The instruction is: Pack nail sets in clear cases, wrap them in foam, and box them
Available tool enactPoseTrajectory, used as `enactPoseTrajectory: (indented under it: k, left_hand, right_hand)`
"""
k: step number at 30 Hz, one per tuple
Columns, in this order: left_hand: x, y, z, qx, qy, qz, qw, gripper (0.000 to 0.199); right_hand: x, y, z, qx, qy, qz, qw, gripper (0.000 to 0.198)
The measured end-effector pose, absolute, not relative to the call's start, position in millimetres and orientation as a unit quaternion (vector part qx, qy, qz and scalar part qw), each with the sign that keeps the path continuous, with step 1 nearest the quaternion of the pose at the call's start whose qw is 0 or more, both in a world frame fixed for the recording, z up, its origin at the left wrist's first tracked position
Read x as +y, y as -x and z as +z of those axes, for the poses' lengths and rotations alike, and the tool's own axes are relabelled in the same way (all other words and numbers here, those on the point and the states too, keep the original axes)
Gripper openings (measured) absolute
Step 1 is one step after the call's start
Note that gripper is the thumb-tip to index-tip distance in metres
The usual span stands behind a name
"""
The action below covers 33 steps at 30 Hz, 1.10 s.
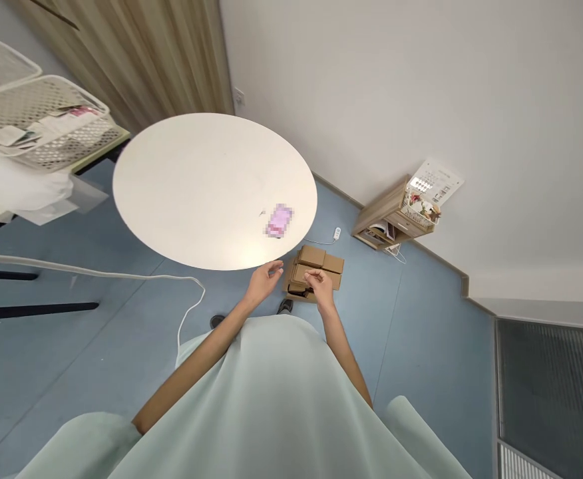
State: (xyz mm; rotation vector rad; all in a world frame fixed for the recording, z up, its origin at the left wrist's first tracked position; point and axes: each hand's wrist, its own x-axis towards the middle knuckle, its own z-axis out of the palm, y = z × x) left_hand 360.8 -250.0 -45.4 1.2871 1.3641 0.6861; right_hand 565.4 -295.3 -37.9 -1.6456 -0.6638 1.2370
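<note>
My left hand (264, 283) hovers just off the near edge of a round white table (196, 179), its fingers lightly curved and apart, with nothing in it. To its right, my right hand (321, 287) shows above some brown cardboard boxes (332, 263), thumb and fingertips pinched together. Whatever is in that pinch, if anything, is too small to see. A blurred pink-purple thing (279, 221) lies on the tabletop near the left hand. Beside it is a tiny dark item (262, 213) of unclear kind.
At the left, a white mesh basket (46, 126) holds papers. White plastic bags (22, 186) lie below it. A white cable (122, 274) crosses on the left. A power strip (337, 233) is on the blue floor, and a small wooden cabinet (388, 213) stands by the wall.
</note>
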Motion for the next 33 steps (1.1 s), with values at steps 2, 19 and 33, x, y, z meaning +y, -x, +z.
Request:
enactPoseTrajectory:
  k: [2,19,33]
  left_hand:
    - [-250.2,-330.9,-43.1,0.578,-0.528,0.307,0.541,0.039]
    - [-239.2,-127.5,-20.1,0.583,-0.428,0.460,0.515,0.037]
    - [-138.7,50.9,-6.8,0.697,-0.367,0.445,0.426,0.038]
  right_hand:
    - [-292.0,-534.5,-31.6,-0.281,0.664,0.507,0.472,0.038]
    - [-244.1,-308.2,7.1,-0.361,0.618,0.564,0.413,0.033]
    - [-94.3,-160.1,-0.9,-0.365,0.573,0.633,0.371,0.030]
